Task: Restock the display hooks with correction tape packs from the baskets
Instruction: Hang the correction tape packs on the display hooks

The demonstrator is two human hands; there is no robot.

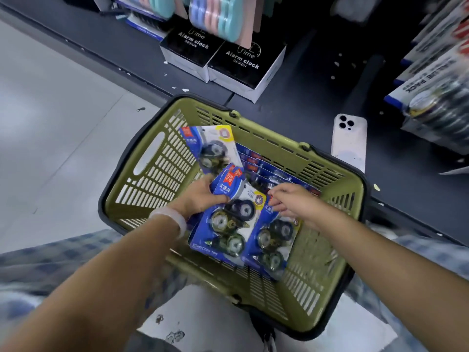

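An olive-green shopping basket (142, 189) stands on the floor in front of me and holds several blue correction tape packs. My left hand (200, 196) grips a bunch of packs, with one correction tape pack (228, 219) on top, its thumb across the upper left corner. My right hand (291, 201) pinches the top of a second correction tape pack (274, 240) lying just to the right. Another pack (210, 146) leans against the basket's far left wall, and more packs (264, 166) lie stacked behind the hands. No display hooks are in view.
A dark low shelf (291, 105) runs behind the basket. Two black alarm clock boxes (228, 62) sit on it, a white phone (350, 141) lies face down to the right, and hanging value packs (436, 97) crowd the far right. Grey floor tiles (50, 123) lie left.
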